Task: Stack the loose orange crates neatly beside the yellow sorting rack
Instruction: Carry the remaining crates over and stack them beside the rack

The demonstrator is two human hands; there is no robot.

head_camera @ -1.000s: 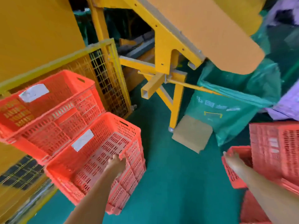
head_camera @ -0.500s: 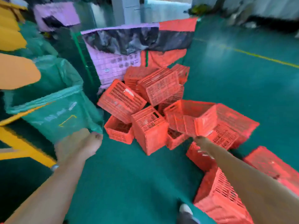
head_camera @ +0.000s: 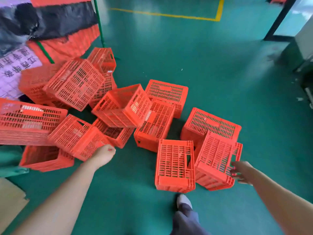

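Orange crates (head_camera: 128, 106) lie jumbled in loose heap on green floor (head_camera: 220, 65). Left hand (head_camera: 105, 153) against lower corner of tilted near-left crate (head_camera: 79, 138); fingers hidden, cannot tell grip. Right hand (head_camera: 240, 172): fingers spread, loose, touching rim of tilted near-right crate (head_camera: 216, 158).

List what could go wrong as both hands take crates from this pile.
The left hand grips a tilted crate resting in the pile; pulling it may topple the leaning crate behind. The right hand barely touches the rim of the rightmost crate, so it might slip. The shoe stands beside the closest crate: trip hazard.
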